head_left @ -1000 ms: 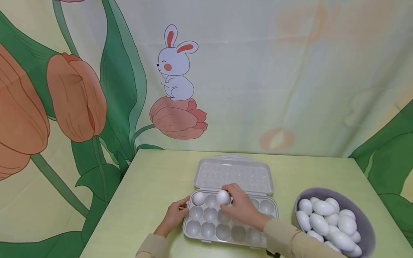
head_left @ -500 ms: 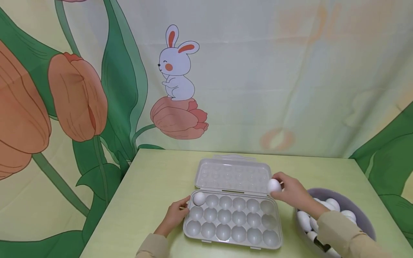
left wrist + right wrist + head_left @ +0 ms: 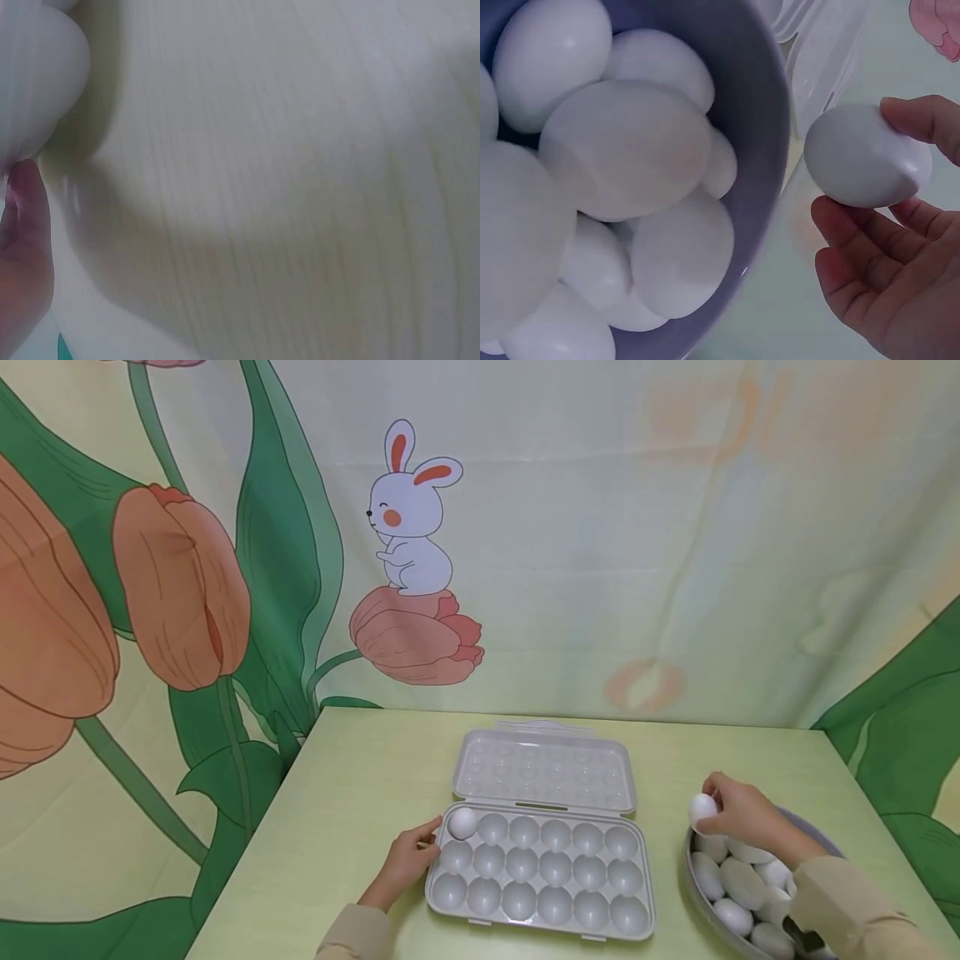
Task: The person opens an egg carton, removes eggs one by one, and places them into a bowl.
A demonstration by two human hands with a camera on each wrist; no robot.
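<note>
My right hand (image 3: 742, 810) pinches a white egg (image 3: 702, 810) between thumb and fingers, above the left far rim of a purple-grey bowl (image 3: 693, 889). The right wrist view shows this egg apart from the bowl wall, thumb on one side and fingertips on the other. White eggs (image 3: 626, 150) are heaped in the bowl. On the table, a light grey plastic egg box (image 3: 536, 868) lies with its lid (image 3: 543, 768) folded back. One egg (image 3: 462, 822) sits in its far left cup. My left hand (image 3: 408, 864) touches the box's left edge with extended fingers.
The pale yellow-green table (image 3: 360, 760) ends at a hanging cloth (image 3: 555, 568) printed with tulips and a rabbit. A strip of tabletop separates the egg box from the bowl on the right.
My right hand has moved right with the egg, from over the box's far row to the bowl's rim. The left hand stays at the box edge.
</note>
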